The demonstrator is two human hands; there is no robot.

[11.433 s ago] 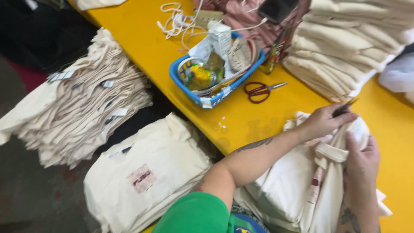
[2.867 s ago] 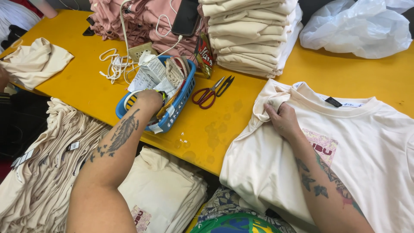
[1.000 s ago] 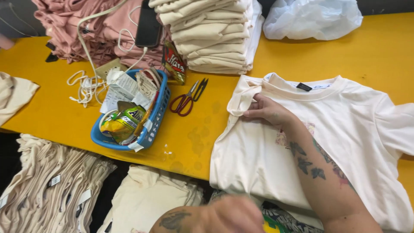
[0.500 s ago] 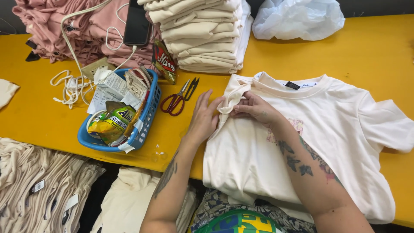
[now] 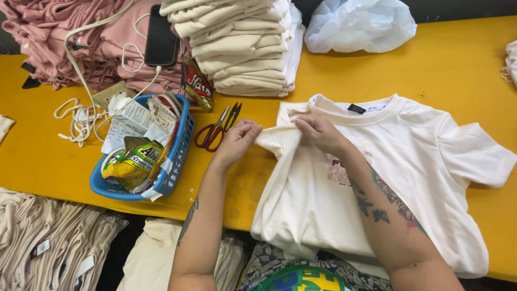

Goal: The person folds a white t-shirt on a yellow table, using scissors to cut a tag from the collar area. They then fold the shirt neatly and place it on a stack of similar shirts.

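Observation:
A cream t-shirt (image 5: pixel 409 178) lies face up on the yellow table (image 5: pixel 447 75), its hem hanging over the near edge. My left hand (image 5: pixel 239 141) pinches the end of the shirt's left sleeve (image 5: pixel 277 141) and holds it out sideways. My right hand (image 5: pixel 320 132) grips the same sleeve near the shoulder seam. The black neck label (image 5: pixel 356 108) shows at the collar.
Red-handled scissors (image 5: pixel 215 129) lie just left of my left hand. A blue basket (image 5: pixel 180 156) holds snack packets and papers. Behind stand a stack of folded cream shirts (image 5: pixel 242 46), pink garments (image 5: pixel 81 37) with a phone (image 5: pixel 161 35) and cables, and a plastic bag (image 5: pixel 358 24).
My left hand came up from below the table edge to the sleeve and now pulls it out to the left. The right hand stays on the sleeve.

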